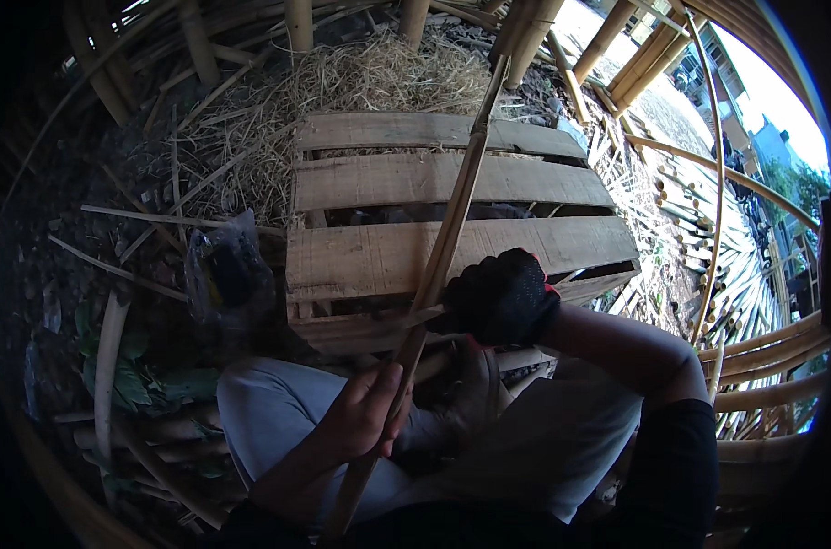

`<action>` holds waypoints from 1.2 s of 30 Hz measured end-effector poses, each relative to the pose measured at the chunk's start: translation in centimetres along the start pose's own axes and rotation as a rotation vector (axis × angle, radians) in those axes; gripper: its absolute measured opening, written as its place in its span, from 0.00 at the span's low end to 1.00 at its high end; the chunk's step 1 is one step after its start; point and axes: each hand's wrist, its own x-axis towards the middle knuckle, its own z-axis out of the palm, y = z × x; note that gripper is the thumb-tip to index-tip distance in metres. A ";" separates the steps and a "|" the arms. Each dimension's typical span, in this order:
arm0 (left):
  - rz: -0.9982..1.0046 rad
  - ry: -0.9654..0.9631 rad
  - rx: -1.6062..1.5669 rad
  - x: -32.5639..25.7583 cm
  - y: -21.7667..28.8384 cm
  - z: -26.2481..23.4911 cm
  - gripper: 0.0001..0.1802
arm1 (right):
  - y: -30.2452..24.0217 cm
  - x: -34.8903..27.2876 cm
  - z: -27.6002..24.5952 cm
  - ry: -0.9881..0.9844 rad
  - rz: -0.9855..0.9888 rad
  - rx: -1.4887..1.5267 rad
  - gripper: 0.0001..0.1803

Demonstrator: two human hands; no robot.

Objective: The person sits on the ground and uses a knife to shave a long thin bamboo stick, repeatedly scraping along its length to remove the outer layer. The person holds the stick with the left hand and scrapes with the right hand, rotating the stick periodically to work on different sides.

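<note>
A long split bamboo strip (452,215) runs slantwise from my lap up past the far side of a wooden pallet-like crate (369,256). Bare fingers of my left hand (365,412) are wrapped round its lower part, above my lap. My right hand (502,297), in a black glove with red at the cuff, is closed on a knife. The knife's blade (422,317) lies across the strip, touching it just above my left hand. The knife's handle is hidden inside the glove.
Dry straw and shavings (369,78) lie behind the crate. A clear plastic bag (230,265) with something dark inside sits left of it. Bamboo posts (298,26) stand at the back, and many cut bamboo poles (731,274) are spread out at the right.
</note>
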 end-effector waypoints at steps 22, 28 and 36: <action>-0.035 -0.017 -0.029 -0.9 0.8 0.9 0.22 | 7.5 0.3 -1.4 -0.252 0.340 -0.182 0.19; -0.046 -0.100 -0.140 -0.6 0.1 0.1 0.22 | 3.9 -0.3 -1.4 -0.223 0.172 0.011 0.22; -0.050 -0.130 -0.287 -0.7 0.1 0.0 0.21 | 6.5 -0.3 0.4 -0.170 0.182 -0.039 0.25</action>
